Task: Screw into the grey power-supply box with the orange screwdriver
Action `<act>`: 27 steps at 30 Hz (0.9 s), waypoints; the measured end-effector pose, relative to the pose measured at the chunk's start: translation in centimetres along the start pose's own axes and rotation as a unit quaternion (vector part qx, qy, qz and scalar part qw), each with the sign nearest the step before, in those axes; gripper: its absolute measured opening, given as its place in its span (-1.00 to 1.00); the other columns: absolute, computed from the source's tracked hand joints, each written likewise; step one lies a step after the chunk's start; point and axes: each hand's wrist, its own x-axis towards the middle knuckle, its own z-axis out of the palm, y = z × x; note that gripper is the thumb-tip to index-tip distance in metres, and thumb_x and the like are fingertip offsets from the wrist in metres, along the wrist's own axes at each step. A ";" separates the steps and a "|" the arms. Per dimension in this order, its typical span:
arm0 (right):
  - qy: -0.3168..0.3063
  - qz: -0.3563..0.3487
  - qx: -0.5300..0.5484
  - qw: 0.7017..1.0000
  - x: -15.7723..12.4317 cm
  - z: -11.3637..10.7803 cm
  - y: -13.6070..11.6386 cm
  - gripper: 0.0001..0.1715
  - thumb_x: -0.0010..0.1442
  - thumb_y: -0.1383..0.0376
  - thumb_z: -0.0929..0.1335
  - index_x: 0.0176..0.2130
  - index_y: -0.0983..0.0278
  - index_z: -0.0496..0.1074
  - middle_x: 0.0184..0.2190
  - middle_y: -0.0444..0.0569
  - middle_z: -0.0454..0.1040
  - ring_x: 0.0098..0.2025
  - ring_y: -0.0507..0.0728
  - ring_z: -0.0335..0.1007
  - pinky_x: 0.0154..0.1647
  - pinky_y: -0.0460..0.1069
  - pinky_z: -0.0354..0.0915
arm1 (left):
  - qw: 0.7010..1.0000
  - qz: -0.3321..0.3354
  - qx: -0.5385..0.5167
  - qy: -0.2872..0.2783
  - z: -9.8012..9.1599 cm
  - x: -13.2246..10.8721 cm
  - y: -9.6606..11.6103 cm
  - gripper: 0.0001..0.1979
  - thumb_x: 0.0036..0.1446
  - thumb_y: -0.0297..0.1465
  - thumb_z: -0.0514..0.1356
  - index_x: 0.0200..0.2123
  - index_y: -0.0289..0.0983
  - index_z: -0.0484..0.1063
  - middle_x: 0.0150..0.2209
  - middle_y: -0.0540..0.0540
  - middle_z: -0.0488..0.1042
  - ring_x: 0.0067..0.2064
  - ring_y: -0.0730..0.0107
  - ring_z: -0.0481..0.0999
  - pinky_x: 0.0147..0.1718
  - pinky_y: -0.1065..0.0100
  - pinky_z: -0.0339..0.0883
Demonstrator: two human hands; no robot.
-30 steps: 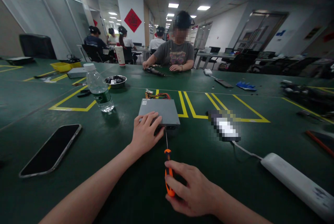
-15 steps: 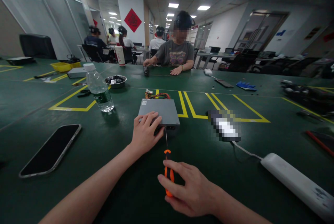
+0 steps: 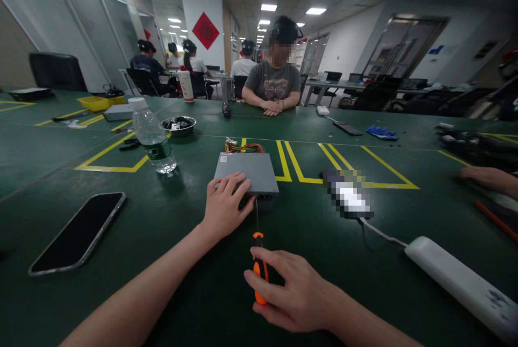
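A grey metal computer power supply (image 3: 253,170) lies on the green table, its bundle of coloured wires (image 3: 245,147) at the far side. My left hand (image 3: 226,204) grips its near left corner, fingers on the top and thumb at the near face. In my right hand (image 3: 289,287) is an orange and black screwdriver (image 3: 259,277), held by the handle between thumb and fingers. Its thin shaft points away from me, and the tip meets the near face of the power supply by my left thumb. The exact contact spot is too small to make out.
A water bottle (image 3: 156,142), a metal bowl (image 3: 180,127) and a phone (image 3: 79,233) are on the left. At right lie a lit, blurred-out device (image 3: 348,196) and a white power strip (image 3: 461,282). Another person's hand (image 3: 489,178) reaches in at the right edge. A person (image 3: 273,77) sits opposite.
The screwdriver handle has turned slightly in my right hand and shifted a little left. The person opposite has brought both hands together. Another person's hand has appeared at the right edge.
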 end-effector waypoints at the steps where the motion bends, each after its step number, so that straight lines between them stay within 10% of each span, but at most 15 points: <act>1: 0.007 -0.003 0.000 1.000 0.0 0.0 0.0 -0.65 0.29 0.18 0.15 -0.08 0.32 0.33 -0.12 0.25 0.43 -0.13 0.17 0.44 -0.25 0.01 0.40 | 1.000 -0.001 0.000 0.001 0.0 0.0 0.0 -0.73 0.13 -0.28 0.08 -0.09 -0.18 0.34 0.00 -0.13 0.41 0.07 0.17 0.32 -0.02 0.09 0.03; 27: -0.005 0.024 0.059 0.998 -0.2 0.0 0.3 -0.58 0.30 0.09 0.14 -0.08 0.37 0.26 -0.10 0.23 0.40 -0.15 0.19 0.44 -0.26 0.01 0.40 | 1.000 0.002 0.015 -0.014 -0.1 0.0 0.0 -0.71 0.15 -0.26 0.06 -0.08 -0.19 0.33 0.01 -0.13 0.39 0.07 0.18 0.31 -0.03 0.08 0.03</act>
